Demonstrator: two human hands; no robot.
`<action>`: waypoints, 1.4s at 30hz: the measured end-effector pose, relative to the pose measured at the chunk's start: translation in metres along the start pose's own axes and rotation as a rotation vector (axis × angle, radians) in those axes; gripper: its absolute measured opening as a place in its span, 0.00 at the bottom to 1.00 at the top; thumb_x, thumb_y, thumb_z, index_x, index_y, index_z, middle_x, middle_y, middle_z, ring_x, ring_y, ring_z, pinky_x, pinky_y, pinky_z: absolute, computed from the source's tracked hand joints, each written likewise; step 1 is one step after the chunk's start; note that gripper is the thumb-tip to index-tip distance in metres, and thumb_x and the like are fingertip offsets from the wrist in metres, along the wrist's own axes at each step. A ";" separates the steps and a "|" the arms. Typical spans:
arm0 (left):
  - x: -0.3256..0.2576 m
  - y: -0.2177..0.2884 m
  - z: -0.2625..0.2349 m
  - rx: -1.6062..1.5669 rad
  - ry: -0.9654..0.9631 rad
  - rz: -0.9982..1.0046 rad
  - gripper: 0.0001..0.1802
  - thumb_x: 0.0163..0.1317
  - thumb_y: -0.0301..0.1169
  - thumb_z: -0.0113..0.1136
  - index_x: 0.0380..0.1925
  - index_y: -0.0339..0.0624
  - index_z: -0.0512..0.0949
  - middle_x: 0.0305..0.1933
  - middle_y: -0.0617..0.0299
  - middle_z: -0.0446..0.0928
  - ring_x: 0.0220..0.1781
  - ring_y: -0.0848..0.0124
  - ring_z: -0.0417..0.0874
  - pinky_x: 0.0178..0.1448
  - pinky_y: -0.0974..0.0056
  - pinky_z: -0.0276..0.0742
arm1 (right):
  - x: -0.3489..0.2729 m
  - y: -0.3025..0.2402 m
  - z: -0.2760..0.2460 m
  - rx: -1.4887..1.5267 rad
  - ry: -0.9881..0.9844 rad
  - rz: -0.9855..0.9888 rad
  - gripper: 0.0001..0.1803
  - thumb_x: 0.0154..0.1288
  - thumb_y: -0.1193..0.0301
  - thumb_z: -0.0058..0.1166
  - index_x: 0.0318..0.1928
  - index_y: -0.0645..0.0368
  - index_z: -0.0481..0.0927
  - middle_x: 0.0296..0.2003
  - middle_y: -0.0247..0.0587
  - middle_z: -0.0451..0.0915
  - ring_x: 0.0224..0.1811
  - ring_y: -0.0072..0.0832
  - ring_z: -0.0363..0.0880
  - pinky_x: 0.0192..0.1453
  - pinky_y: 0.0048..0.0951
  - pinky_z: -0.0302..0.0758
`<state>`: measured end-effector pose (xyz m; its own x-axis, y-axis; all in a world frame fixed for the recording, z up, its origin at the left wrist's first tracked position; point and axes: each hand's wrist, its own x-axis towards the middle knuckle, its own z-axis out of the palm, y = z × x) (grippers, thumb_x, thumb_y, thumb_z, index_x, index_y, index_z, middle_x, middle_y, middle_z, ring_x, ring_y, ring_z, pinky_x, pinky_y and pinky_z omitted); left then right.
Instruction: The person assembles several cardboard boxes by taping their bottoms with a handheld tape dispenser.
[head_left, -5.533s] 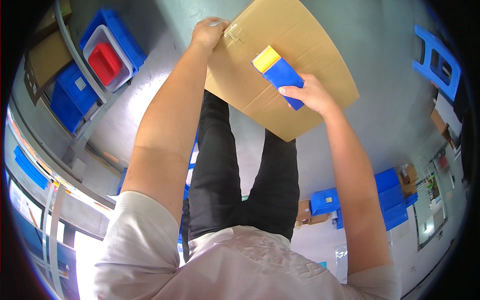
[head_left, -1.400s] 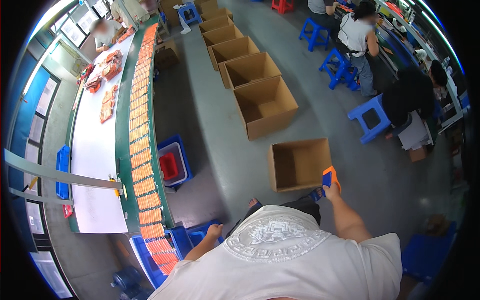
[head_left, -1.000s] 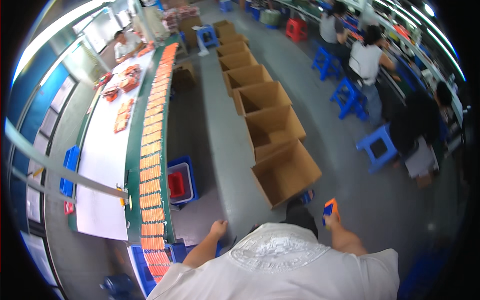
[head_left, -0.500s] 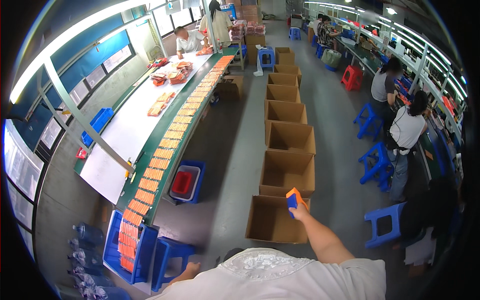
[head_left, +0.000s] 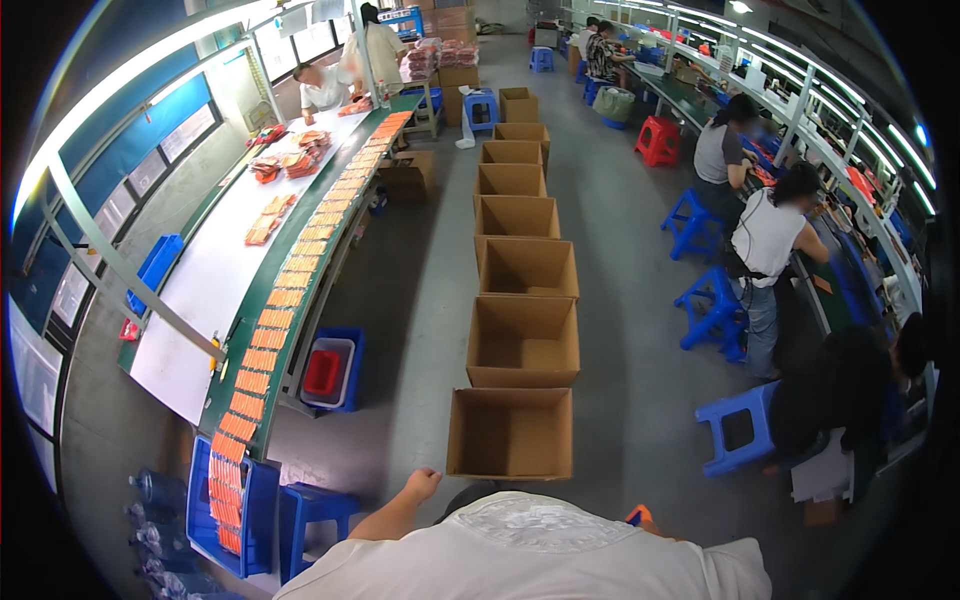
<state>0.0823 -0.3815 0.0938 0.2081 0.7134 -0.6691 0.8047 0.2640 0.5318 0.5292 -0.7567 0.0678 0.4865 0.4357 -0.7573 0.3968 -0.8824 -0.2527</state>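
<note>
My left hand (head_left: 424, 484) is held low beside the near left corner of the closest open cardboard box (head_left: 510, 435). Its fingers look loosely curled, and I see nothing in them. At the lower edge, right of my white shirt, my right hand (head_left: 650, 526) is mostly hidden by my body. An orange piece of an orange-and-blue handheld tool (head_left: 638, 514) shows there, gripped in that hand. The tool's exact kind cannot be made out. More open boxes (head_left: 523, 340) run away in a row from the closest one.
Left stands a long green-edged table (head_left: 205, 330) with a line of orange packets (head_left: 258, 360), ending over a blue crate (head_left: 262, 520). A blue stool (head_left: 312, 525) stands beside it. To the right are blue stools (head_left: 738, 430), a red stool (head_left: 658, 140) and people at a workbench.
My right hand with the orange-and-blue tool has drawn back from over the closest box to my side. My left hand has come forward toward that box. The whole view has shifted.
</note>
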 end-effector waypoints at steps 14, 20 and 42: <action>0.053 0.079 0.021 0.377 -0.103 0.280 0.22 0.58 0.46 0.55 0.41 0.39 0.82 0.43 0.45 0.81 0.49 0.51 0.80 0.54 0.54 0.74 | -0.085 0.002 -0.032 0.142 0.133 0.130 0.35 0.49 0.69 0.62 0.61 0.48 0.67 0.46 0.45 0.80 0.49 0.41 0.79 0.52 0.38 0.73; 0.058 0.073 0.000 0.238 -0.019 0.288 0.22 0.59 0.45 0.55 0.41 0.38 0.82 0.43 0.45 0.81 0.48 0.50 0.81 0.53 0.54 0.74 | -0.007 -0.045 -0.047 0.226 0.198 0.078 0.39 0.50 0.71 0.62 0.65 0.46 0.62 0.47 0.47 0.79 0.50 0.42 0.78 0.53 0.38 0.73; 0.172 0.017 -0.203 -0.459 0.177 -0.133 0.20 0.60 0.40 0.58 0.40 0.32 0.80 0.33 0.51 0.81 0.35 0.65 0.83 0.41 0.61 0.78 | 0.234 -0.440 -0.086 -0.313 0.018 -0.302 0.23 0.50 0.57 0.62 0.40 0.63 0.82 0.36 0.52 0.82 0.41 0.41 0.82 0.44 0.37 0.76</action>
<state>0.0186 -0.1227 0.0931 -0.0091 0.7431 -0.6691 0.4821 0.5895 0.6481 0.5353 -0.2515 0.0539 0.3247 0.6719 -0.6657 0.7392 -0.6194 -0.2646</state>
